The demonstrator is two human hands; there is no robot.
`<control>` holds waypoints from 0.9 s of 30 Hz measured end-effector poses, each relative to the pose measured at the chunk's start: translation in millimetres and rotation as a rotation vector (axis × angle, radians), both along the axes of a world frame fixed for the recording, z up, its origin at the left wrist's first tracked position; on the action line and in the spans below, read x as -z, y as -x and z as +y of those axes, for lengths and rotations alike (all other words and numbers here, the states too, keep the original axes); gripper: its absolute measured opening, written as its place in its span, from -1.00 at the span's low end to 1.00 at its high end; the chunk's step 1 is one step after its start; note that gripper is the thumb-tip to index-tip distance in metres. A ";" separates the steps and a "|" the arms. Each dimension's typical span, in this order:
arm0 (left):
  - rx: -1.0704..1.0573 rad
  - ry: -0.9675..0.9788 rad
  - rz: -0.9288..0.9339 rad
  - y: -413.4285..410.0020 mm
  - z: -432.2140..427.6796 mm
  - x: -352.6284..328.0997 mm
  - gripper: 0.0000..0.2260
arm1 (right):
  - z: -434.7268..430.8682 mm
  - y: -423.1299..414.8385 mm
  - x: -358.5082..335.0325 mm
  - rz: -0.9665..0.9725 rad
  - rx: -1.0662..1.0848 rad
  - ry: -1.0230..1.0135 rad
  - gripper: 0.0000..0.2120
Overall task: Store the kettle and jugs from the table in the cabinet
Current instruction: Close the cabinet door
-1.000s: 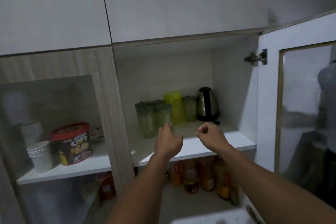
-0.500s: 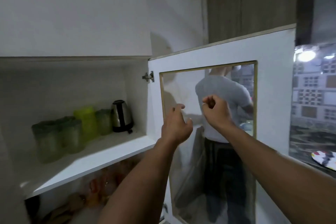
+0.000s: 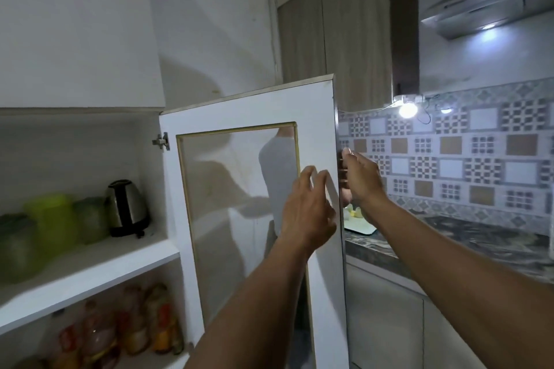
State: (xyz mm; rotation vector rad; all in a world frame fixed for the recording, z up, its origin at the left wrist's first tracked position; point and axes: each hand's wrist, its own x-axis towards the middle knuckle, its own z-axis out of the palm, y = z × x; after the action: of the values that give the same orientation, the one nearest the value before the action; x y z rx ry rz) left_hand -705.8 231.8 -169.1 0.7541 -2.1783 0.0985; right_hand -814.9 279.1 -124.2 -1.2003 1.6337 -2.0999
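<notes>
In a dim kitchen, the steel kettle (image 3: 127, 207) and green plastic jugs (image 3: 51, 222) sit shelved. Left hand (image 3: 307, 210), fingers spread, and right hand (image 3: 361, 177) (grip unclear) meet the white glass-paned door (image 3: 317, 117); a hard swing could pinch fingers.

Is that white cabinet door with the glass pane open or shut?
Open: the white glass-paned cabinet door swings outward, exposing the steel kettle on the shelf.

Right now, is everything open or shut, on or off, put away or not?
Cabinet door: open.
Kettle: upright on the shelf, lid down.
Jugs: upright beside the kettle.
Left hand: open, at the door.
Right hand: on the door's edge.
Wall lamp: on.
</notes>
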 end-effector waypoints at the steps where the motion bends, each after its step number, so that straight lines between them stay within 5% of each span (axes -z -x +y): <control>1: -0.007 -0.002 -0.013 -2.4 -0.2 0.0 -0.37 | -1.4 0.5 3.5 -0.024 -0.018 -0.004 -0.61; 6: -0.018 0.099 0.057 -27.0 8.9 -4.3 -0.49 | 3.3 -4.1 3.2 -0.175 -0.164 0.047 -0.68; 15: -0.061 0.377 0.230 -100.7 21.3 -35.2 -0.39 | -3.4 -87.5 11.8 -0.200 -0.591 -0.018 -0.75; 27: -0.395 0.599 0.077 -331.7 52.5 -33.7 -0.39 | -34.8 -310.4 26.2 0.313 -0.588 0.286 -0.65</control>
State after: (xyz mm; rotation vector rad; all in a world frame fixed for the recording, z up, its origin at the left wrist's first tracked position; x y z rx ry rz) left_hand -374.2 284.3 -135.4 0.7987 -1.7550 0.8650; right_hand -504.4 244.3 -150.5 -1.8981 0.9099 -1.8551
